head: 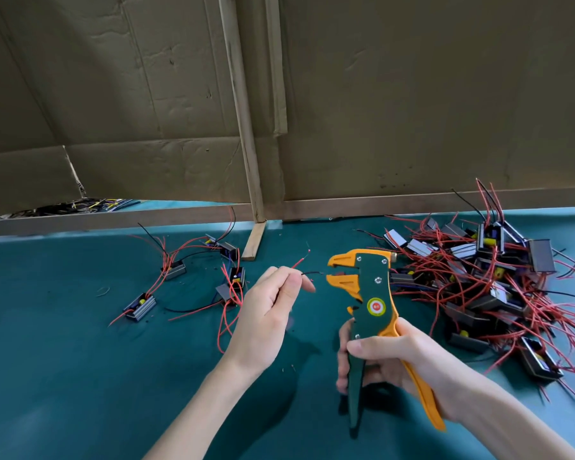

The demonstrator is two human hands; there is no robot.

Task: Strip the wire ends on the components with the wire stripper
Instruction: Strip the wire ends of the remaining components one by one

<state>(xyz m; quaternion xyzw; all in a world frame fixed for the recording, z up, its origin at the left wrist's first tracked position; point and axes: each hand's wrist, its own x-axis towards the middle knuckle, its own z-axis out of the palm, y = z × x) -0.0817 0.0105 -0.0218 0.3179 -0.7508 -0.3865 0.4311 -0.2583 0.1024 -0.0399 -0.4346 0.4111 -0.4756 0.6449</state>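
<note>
My right hand (389, 360) grips the handles of a green and orange wire stripper (374, 293), held upright with its orange jaws apart and facing left. My left hand (266, 310) pinches thin wires between thumb and forefinger. A black wire (311, 273) runs from those fingers to the stripper's jaws, its tip right at the jaw opening. A red wire (300, 262) sticks up and to the right from the same fingers. The component these wires belong to is hidden by my left hand.
A big pile of black components with red wires (485, 287) lies at the right on the green mat (80, 376). Several single components (140, 305) lie at the left. Cardboard walls (412, 94) and a wooden strip (253, 240) close off the back.
</note>
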